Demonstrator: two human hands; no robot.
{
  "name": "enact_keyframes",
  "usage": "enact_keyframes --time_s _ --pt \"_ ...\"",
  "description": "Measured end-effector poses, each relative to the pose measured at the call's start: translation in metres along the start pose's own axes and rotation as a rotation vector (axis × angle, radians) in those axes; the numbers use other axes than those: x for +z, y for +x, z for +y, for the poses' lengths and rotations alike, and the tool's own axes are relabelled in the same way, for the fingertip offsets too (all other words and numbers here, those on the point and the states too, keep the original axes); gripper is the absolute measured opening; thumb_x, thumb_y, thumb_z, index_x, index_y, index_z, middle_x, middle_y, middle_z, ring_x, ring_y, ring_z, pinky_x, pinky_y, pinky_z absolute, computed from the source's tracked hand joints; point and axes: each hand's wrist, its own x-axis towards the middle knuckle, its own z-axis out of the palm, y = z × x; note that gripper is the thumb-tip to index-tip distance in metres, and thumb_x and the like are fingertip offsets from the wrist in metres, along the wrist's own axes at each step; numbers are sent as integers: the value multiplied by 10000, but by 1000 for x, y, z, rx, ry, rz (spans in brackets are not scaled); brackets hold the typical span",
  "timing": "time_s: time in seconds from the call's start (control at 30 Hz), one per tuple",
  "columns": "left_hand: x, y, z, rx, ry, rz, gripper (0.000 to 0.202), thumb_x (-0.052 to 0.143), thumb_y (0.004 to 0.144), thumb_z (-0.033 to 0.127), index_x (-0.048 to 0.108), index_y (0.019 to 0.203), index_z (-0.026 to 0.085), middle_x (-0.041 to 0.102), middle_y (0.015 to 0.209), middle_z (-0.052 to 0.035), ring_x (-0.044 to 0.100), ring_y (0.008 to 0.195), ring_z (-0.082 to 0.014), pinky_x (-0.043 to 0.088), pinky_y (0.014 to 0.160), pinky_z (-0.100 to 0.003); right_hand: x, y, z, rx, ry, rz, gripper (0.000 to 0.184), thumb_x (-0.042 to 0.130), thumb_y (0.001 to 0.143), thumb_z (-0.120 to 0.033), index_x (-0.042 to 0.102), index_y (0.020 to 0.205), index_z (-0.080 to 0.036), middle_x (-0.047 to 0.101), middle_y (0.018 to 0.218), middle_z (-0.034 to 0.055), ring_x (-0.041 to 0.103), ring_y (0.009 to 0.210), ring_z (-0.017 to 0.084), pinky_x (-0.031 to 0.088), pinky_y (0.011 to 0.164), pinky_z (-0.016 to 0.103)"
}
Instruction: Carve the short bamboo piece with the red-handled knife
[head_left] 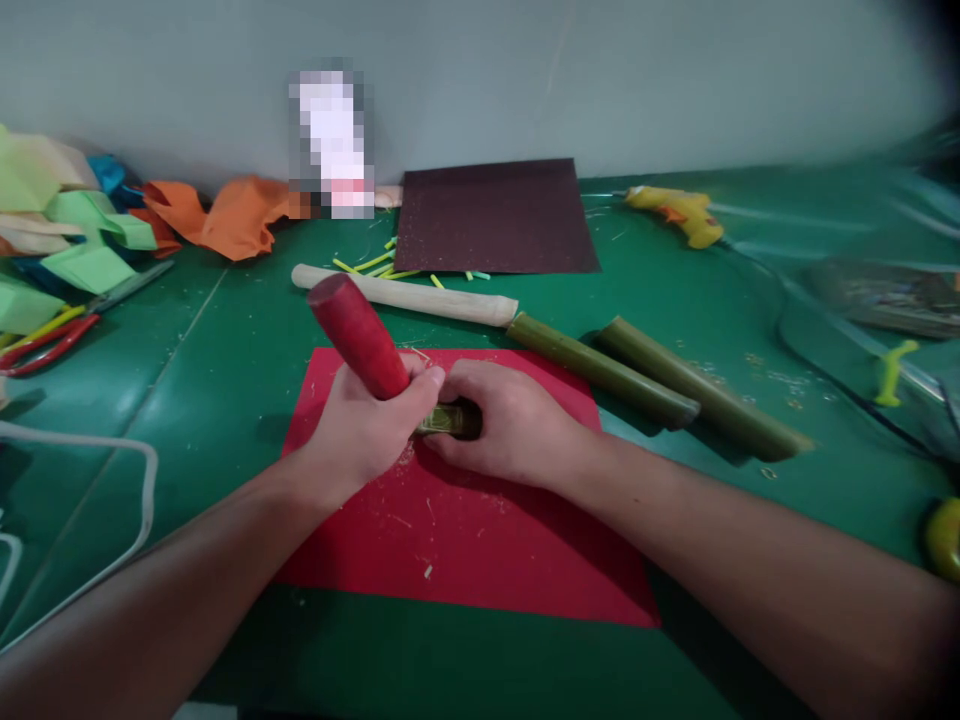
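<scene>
My left hand (367,430) is closed around a tool with a thick red cylindrical handle (360,338), which tilts up and to the left; its working end is hidden by my fingers. In my right hand (517,425) is a short green bamboo piece (448,420), with lines marked or cut on its surface. Both hands meet over a red sheet (465,550), where pale shavings and crumbs are scattered. Right of the hands, two green bamboo lengths (600,368) lie slanted, and a pale peeled stick (420,298) lies behind my hands.
A dark brown sheet (495,220) lies against the wall, with yellow-green strips beside it. At back right is a yellow glue gun (679,212) with a black cord. Red-and-yellow-handled scissors (71,335), folded green paper (94,225) and orange paper (240,215) lie left. A white cable (150,480) loops at front left.
</scene>
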Motion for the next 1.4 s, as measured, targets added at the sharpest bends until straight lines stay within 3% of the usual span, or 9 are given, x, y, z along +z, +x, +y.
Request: enact_keyframes --time_s 0.3,0.43,0.57,0.7,0.9,1.13,1.23,1.4 --pt "-3 -1 -9 5 93 -143 273 663 784 300 525 580 182 530 578 31 529 596 -108 476 564 -219 0 -1 -1 -19 -6 14 137 665 721 -243 584 816 -186 624 775 4 506 680 124 347 631 269" --pt "0 0 -8 -6 53 -50 238 698 765 298 562 607 183 582 607 30 555 599 -106 487 566 -213 0 -1 0 -19 4 19 138 669 716 -243 583 807 -185 638 801 13 526 700 134 362 643 273" --pt "1 2 -4 -12 -31 53 272 681 785 272 529 576 187 540 568 42 503 542 -87 441 513 -205 0 0 0 -8 6 1 191 682 710 -256 618 872 -179 683 879 37 568 762 157 399 682 285" --pt "-1 1 -3 -18 -30 8 290 655 785 253 503 548 184 483 539 48 465 525 -78 414 492 -197 0 -1 0 1 19 -7 196 681 729 -253 644 906 -180 692 897 39 579 768 156 407 685 282" --pt "-2 1 -7 9 -2 -104 296 688 772 293 503 572 178 486 554 55 485 548 -71 453 529 -177 0 -1 1 -28 -7 31 151 689 719 -255 576 792 -186 630 794 8 530 691 130 370 638 270" --pt "2 2 -6 -2 -5 65 279 702 779 298 546 582 177 515 540 50 494 530 -71 448 509 -175 2 0 2 -19 -4 15 159 675 716 -250 618 846 -176 665 843 29 561 738 151 383 650 275" --pt "3 4 -2 -25 -55 110 308 683 786 301 517 555 182 452 470 66 412 453 -56 387 439 -173 2 0 1 -7 -21 16 176 699 712 -276 623 832 -172 683 849 43 565 748 161 399 669 284" --pt "1 5 0 -49 -78 40 298 639 743 233 475 500 182 399 453 71 334 431 -46 320 400 -174 2 0 0 15 22 -13 228 684 716 -255 665 929 -173 711 912 49 595 778 166 416 688 283"
